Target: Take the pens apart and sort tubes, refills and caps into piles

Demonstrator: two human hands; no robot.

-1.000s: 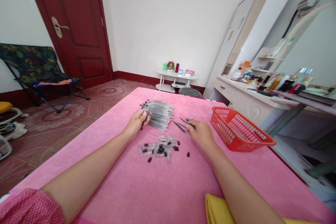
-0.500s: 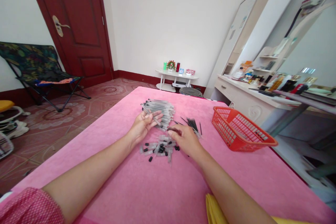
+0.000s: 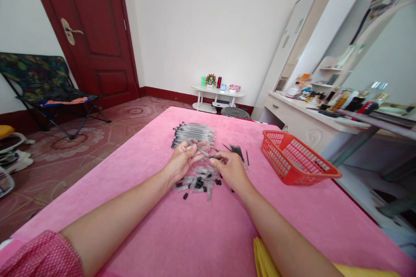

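Note:
My left hand [image 3: 183,161] grips one clear pen barrel [image 3: 199,151] that slants toward the right. My right hand [image 3: 230,168] is pinched at the barrel's right end, holding a thin black refill there. Both hands hover over a scatter of clear caps and small black plugs [image 3: 199,181] on the pink cloth [image 3: 182,233]. Behind the hands lies a pile of clear pen barrels [image 3: 194,133]. A small bunch of black refills [image 3: 238,152] lies just right of my right hand.
A red plastic basket [image 3: 297,160] stands at the right on the cloth. A yellow object [image 3: 269,259] shows at the bottom edge. A white dressing table [image 3: 312,117] crowded with bottles stands right; a folding chair [image 3: 42,91] and dark red door [image 3: 94,34] are left.
My left hand lifted a barrel off the pile and drew it toward me. My right hand left the refills and came in to meet the barrel's end.

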